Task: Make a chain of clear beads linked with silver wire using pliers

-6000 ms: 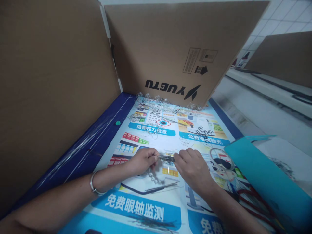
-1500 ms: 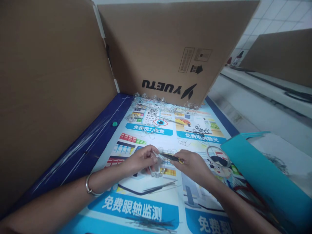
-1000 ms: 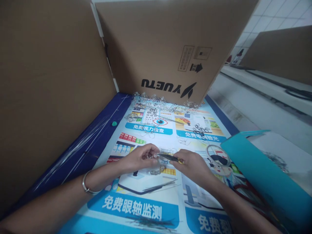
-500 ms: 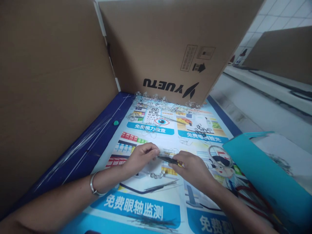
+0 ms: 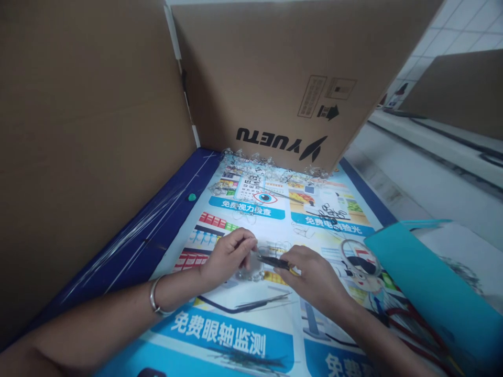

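Left hand (image 5: 230,256), with a smooth metal bangle (image 5: 153,299) at the wrist: fingers pinched on a string of rounded, clear beads (image 5: 251,274) hanging just below. Right hand (image 5: 310,268): fingers closed around slender, dark pliers (image 5: 274,262), yellow at the handle. Worktop (image 5: 163,212): blue, overlaid by a printed sheet (image 5: 271,235) bearing straight, thin wires (image 5: 262,302) and black loops (image 5: 332,213). Surround: brown cardboard panels (image 5: 271,68); white tiled wall (image 5: 477,23). Writing: "YUETU", inverted; "免费眼轴监测", upright.
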Demonstrator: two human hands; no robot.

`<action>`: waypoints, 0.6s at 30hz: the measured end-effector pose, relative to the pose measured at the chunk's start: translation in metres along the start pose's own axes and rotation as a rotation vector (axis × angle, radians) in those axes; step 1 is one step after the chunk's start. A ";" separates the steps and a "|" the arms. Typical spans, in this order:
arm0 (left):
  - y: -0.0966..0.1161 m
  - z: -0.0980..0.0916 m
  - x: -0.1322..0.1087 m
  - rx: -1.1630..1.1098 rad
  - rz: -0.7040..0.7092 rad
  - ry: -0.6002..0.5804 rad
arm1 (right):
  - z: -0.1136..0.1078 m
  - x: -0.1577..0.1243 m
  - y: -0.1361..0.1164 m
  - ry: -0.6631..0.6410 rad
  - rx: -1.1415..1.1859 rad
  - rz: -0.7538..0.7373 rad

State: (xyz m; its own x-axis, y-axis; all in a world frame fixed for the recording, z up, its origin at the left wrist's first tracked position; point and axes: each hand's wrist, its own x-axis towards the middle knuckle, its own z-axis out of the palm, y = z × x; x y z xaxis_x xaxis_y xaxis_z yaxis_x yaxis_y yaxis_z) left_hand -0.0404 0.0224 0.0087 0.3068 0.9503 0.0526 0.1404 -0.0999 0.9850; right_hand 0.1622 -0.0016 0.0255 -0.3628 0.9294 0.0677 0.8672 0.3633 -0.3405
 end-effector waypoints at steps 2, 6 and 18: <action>0.000 0.000 -0.001 0.018 0.015 0.001 | 0.000 0.000 0.000 0.016 -0.002 -0.001; -0.002 0.000 -0.001 0.033 0.025 -0.002 | -0.003 0.000 -0.001 0.028 -0.024 0.017; 0.001 0.002 0.000 0.131 0.210 0.095 | 0.003 -0.002 -0.002 0.020 -0.118 -0.032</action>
State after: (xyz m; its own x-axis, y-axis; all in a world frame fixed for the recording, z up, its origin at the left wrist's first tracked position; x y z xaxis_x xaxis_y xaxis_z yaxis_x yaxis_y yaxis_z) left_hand -0.0382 0.0220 0.0091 0.2531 0.9275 0.2750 0.2057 -0.3293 0.9215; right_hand 0.1602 -0.0046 0.0236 -0.3849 0.9180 0.0954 0.8898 0.3966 -0.2256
